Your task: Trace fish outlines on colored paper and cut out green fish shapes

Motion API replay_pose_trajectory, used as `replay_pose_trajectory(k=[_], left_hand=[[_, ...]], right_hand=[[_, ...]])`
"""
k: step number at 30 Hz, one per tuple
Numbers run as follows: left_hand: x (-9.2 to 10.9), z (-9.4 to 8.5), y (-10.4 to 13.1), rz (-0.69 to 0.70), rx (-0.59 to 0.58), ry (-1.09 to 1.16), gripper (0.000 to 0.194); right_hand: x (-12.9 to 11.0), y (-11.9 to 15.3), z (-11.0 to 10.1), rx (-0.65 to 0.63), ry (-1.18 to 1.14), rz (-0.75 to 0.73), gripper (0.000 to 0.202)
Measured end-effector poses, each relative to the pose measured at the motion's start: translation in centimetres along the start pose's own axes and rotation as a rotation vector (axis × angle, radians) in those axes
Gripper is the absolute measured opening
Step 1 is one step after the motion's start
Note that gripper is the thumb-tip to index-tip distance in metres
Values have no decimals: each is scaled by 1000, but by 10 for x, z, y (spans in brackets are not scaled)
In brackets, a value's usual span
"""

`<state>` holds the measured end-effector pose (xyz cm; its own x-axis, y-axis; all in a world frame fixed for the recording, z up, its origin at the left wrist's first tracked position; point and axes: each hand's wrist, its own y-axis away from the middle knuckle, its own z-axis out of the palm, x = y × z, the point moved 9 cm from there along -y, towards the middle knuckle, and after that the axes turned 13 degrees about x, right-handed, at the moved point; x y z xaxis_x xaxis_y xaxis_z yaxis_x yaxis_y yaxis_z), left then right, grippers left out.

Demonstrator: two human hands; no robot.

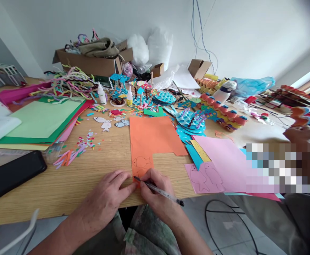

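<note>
An orange sheet (155, 136) with a cut-away lower right corner lies on the wooden table, a fish outline (141, 162) drawn near its bottom. My right hand (157, 187) is closed around a black-capped pen (163, 193), whose tip meets the orange sheet just below that fish. At the sheet's lower left edge rests my left hand (112, 189), fingers apart and holding nothing. Part of a second outline under the pen is hidden by my fingers. Pink paper (216, 152) with two drawn fish lies to the right.
Coloured sheets (40, 117) and a black phone (14, 175) lie left. Behind are paper scraps (87, 141), cut-out fish (104, 123), glue bottles (101, 94), blue crafts (189, 120) and a cardboard box (88, 65). Another person's hand (300, 134) holds a craft piece at right.
</note>
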<state>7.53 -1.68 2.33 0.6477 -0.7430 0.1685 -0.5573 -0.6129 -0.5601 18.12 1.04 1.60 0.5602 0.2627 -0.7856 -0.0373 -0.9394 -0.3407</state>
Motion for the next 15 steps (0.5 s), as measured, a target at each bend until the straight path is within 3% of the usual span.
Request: replay_pose_trajectory(k=[15], left_hand=[[-3,5,4,-11,-21,16,40]], right_hand=[[0,0,1,-1,-9,-6,12]])
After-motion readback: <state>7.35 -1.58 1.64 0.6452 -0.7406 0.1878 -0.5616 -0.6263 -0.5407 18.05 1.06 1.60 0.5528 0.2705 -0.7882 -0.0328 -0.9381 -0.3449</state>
